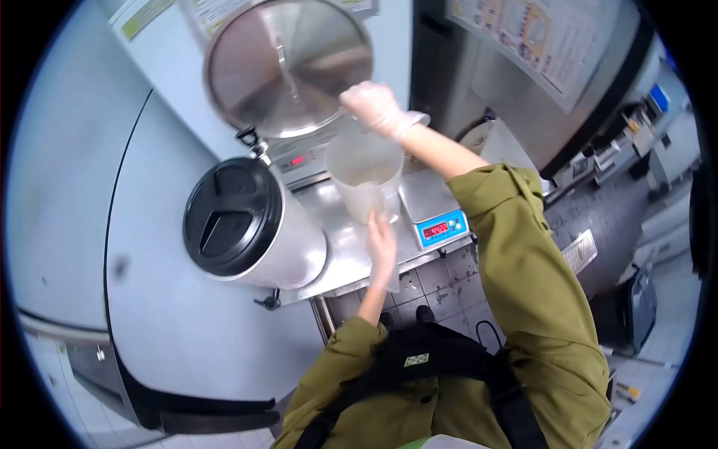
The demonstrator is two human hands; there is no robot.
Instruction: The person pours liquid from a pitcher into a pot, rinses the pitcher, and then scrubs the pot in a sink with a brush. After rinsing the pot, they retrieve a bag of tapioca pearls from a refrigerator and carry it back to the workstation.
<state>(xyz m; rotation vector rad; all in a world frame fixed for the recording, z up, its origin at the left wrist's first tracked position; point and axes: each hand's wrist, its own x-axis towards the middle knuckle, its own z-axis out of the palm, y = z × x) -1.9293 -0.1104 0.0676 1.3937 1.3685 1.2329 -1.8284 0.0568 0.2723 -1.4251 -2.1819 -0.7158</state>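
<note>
A translucent plastic pitcher (364,168) stands on the steel counter, tilted in view, with pale cloudy contents visible through its side. My left hand (381,241), in a clear glove, is pressed around its lower near side. Above the pitcher's far rim, my right hand (374,108) is closed like a fist, also in a clear glove. What lies inside its fingers is hidden and slightly blurred. Beside the pitcher on the right is a blue digital scale (441,228) with a lit red display and a steel plate.
A steel drink dispenser with a black lid (233,217) stands left of the pitcher. Behind it rises a large round steel lid (288,67), near a machine with a red display (298,160). The counter (329,258) ends close to my body, above a tiled floor (434,295).
</note>
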